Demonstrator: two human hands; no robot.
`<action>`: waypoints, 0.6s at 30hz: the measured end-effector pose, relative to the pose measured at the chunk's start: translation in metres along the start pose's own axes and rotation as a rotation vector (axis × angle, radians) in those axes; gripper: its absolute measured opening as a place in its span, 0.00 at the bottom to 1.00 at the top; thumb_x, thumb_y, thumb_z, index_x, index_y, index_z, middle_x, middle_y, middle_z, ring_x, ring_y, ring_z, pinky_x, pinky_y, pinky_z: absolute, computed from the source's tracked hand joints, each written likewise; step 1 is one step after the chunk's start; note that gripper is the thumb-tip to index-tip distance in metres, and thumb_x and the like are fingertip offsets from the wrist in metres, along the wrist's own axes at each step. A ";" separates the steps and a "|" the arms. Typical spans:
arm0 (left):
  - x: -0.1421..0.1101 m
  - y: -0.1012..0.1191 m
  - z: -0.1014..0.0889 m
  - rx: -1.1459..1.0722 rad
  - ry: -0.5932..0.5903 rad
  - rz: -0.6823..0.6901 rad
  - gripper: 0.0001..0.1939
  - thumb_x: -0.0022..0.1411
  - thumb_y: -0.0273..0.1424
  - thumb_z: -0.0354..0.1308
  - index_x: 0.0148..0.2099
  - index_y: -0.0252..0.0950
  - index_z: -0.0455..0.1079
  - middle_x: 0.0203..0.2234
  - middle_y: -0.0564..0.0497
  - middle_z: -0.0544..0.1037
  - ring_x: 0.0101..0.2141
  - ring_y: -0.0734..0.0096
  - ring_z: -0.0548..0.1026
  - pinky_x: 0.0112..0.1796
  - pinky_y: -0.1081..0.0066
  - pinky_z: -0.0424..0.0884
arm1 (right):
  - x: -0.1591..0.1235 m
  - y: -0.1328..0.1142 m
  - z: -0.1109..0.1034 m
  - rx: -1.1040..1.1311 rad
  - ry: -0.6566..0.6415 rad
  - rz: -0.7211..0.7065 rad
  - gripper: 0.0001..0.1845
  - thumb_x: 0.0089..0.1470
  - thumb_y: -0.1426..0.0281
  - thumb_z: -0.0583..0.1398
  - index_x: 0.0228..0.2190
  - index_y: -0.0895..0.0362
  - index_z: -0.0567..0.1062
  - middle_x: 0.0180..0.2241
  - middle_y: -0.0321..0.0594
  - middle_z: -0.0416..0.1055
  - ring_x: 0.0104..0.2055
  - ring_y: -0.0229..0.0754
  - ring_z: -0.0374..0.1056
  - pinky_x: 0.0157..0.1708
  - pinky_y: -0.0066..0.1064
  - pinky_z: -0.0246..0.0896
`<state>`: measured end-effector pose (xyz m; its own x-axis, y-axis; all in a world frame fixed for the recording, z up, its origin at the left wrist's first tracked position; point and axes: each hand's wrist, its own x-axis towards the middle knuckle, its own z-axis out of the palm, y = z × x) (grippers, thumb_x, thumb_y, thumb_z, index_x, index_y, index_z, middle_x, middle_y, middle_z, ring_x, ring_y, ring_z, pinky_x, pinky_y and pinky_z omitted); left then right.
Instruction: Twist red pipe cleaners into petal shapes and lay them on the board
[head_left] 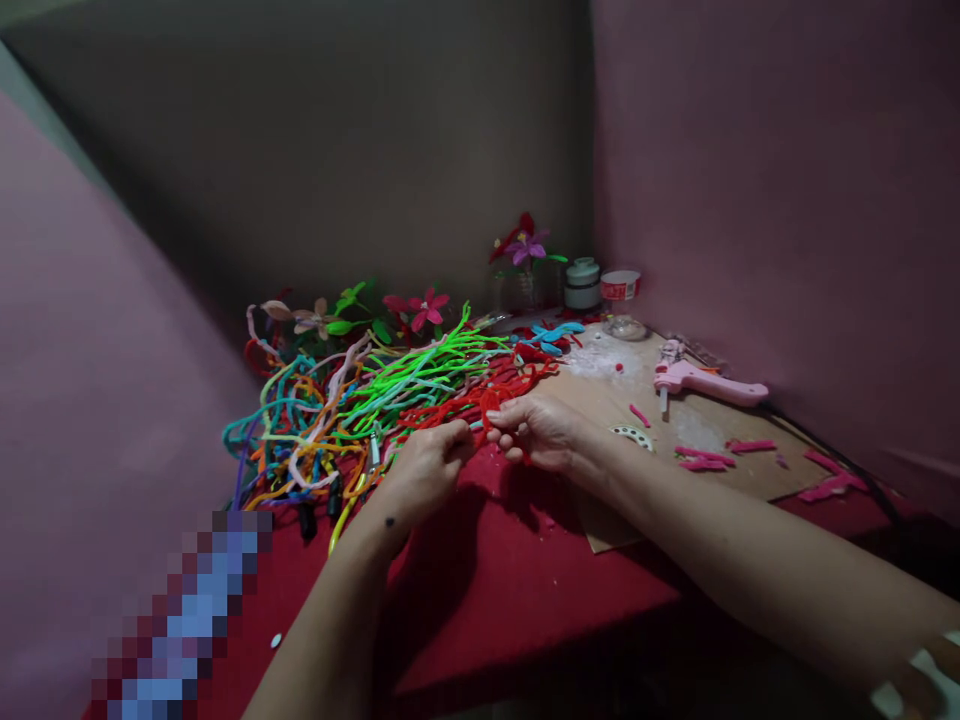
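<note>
Both of my hands meet above the red tablecloth, at the near edge of a heap of pipe cleaners. My right hand pinches a looped red pipe cleaner between thumb and fingers. My left hand is closed just to its left, fingertips curled towards the same piece; what it grips there is too small to make out. Behind my hands lie more red pipe cleaners, and beyond them a bundle of bright green pipe cleaners. Orange, teal and pale pink ones tangle at the left.
A pink glue gun rests on a brown board at the right, among pink pipe cleaner pieces. Fuzzy flowers, a lidded jar and a clear cup line the back. Walls enclose the table.
</note>
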<state>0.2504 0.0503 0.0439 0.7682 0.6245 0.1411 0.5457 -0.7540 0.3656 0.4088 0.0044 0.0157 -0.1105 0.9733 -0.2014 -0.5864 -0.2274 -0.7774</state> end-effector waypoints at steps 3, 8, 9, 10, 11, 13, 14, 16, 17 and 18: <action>-0.001 -0.004 -0.006 -0.080 -0.079 -0.028 0.08 0.55 0.29 0.50 0.25 0.35 0.65 0.19 0.55 0.67 0.22 0.77 0.62 0.25 0.76 0.57 | 0.000 0.004 0.002 -0.073 0.091 -0.029 0.08 0.46 0.79 0.56 0.18 0.62 0.65 0.14 0.35 0.64 0.13 0.29 0.56 0.11 0.20 0.46; 0.002 -0.003 -0.003 -0.625 0.012 -0.218 0.10 0.52 0.33 0.57 0.36 0.34 0.66 0.21 0.55 0.68 0.20 0.78 0.65 0.21 0.77 0.60 | -0.001 0.010 0.006 -0.148 0.109 -0.201 0.10 0.42 0.78 0.59 0.15 0.61 0.64 0.12 0.31 0.61 0.12 0.29 0.53 0.12 0.23 0.47; 0.003 -0.001 0.000 -0.790 0.022 -0.255 0.12 0.51 0.34 0.58 0.37 0.34 0.65 0.21 0.55 0.68 0.19 0.78 0.66 0.19 0.77 0.61 | -0.001 0.011 0.006 -0.142 0.113 -0.220 0.09 0.41 0.78 0.59 0.15 0.61 0.64 0.12 0.31 0.60 0.12 0.29 0.53 0.12 0.23 0.47; 0.003 0.001 0.004 -0.945 0.022 -0.276 0.13 0.51 0.35 0.59 0.37 0.35 0.64 0.22 0.55 0.68 0.19 0.77 0.67 0.18 0.77 0.62 | -0.001 0.011 0.007 -0.129 0.116 -0.226 0.09 0.40 0.77 0.60 0.15 0.60 0.65 0.12 0.31 0.60 0.12 0.29 0.54 0.13 0.23 0.47; 0.004 0.003 0.008 -1.076 0.017 -0.280 0.13 0.50 0.35 0.60 0.37 0.35 0.63 0.23 0.55 0.68 0.20 0.76 0.69 0.18 0.76 0.63 | -0.002 0.012 0.008 -0.112 0.120 -0.222 0.08 0.39 0.77 0.60 0.16 0.60 0.65 0.12 0.31 0.61 0.12 0.30 0.55 0.13 0.24 0.48; 0.005 0.004 0.014 -1.242 0.003 -0.264 0.14 0.48 0.33 0.61 0.35 0.34 0.62 0.24 0.55 0.69 0.21 0.75 0.71 0.18 0.75 0.66 | -0.003 0.013 0.008 -0.090 0.123 -0.220 0.08 0.38 0.77 0.61 0.17 0.60 0.65 0.13 0.31 0.62 0.13 0.31 0.57 0.15 0.24 0.49; 0.006 0.004 0.016 -1.276 -0.002 -0.253 0.13 0.48 0.32 0.62 0.34 0.34 0.62 0.24 0.55 0.69 0.22 0.74 0.71 0.18 0.75 0.67 | -0.003 0.014 0.009 -0.091 0.124 -0.228 0.08 0.37 0.77 0.61 0.17 0.60 0.65 0.13 0.31 0.63 0.14 0.31 0.58 0.15 0.24 0.49; 0.006 0.003 0.018 -1.284 -0.010 -0.233 0.12 0.49 0.31 0.61 0.33 0.34 0.61 0.23 0.56 0.69 0.20 0.76 0.71 0.16 0.76 0.67 | -0.003 0.014 0.008 -0.115 0.122 -0.252 0.09 0.37 0.76 0.62 0.16 0.60 0.64 0.13 0.31 0.62 0.14 0.30 0.57 0.15 0.24 0.48; 0.006 0.003 0.018 -1.271 -0.007 -0.230 0.11 0.50 0.31 0.61 0.33 0.34 0.61 0.22 0.56 0.69 0.19 0.76 0.70 0.15 0.77 0.66 | -0.003 0.014 0.008 -0.129 0.119 -0.268 0.10 0.37 0.74 0.62 0.17 0.60 0.64 0.13 0.30 0.62 0.14 0.29 0.55 0.15 0.24 0.47; 0.006 0.003 0.018 -1.246 -0.004 -0.230 0.11 0.50 0.32 0.60 0.33 0.34 0.61 0.21 0.57 0.69 0.17 0.77 0.69 0.14 0.77 0.65 | -0.002 0.015 0.008 -0.138 0.114 -0.288 0.10 0.38 0.71 0.63 0.18 0.60 0.65 0.13 0.30 0.61 0.14 0.29 0.54 0.15 0.24 0.46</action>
<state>0.2628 0.0485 0.0296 0.7000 0.7129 -0.0422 -0.0159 0.0746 0.9971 0.3945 -0.0010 0.0093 0.1393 0.9900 -0.0212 -0.4654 0.0466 -0.8839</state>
